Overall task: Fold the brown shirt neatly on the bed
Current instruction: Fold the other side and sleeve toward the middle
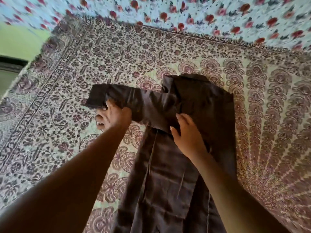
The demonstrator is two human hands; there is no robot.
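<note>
The brown shirt [168, 174] lies lengthwise on the patterned bedspread [101, 52], its collar end farthest from me. Its right side is folded in over the body. One sleeve [134, 100] stretches out to the left across the bed. My left hand [111, 115] grips that sleeve near the cuff, fingers curled under the cloth. My right hand [186, 133] rests on the shirt where the sleeve meets the body, fingers bent over the sleeve's lower edge.
A light blue sheet with red flowers [218, 12] covers the bed beyond the bedspread. The bed's left edge [20, 76] runs along a green wall and a dark ledge [11, 63]. Bare bedspread lies on both sides of the shirt.
</note>
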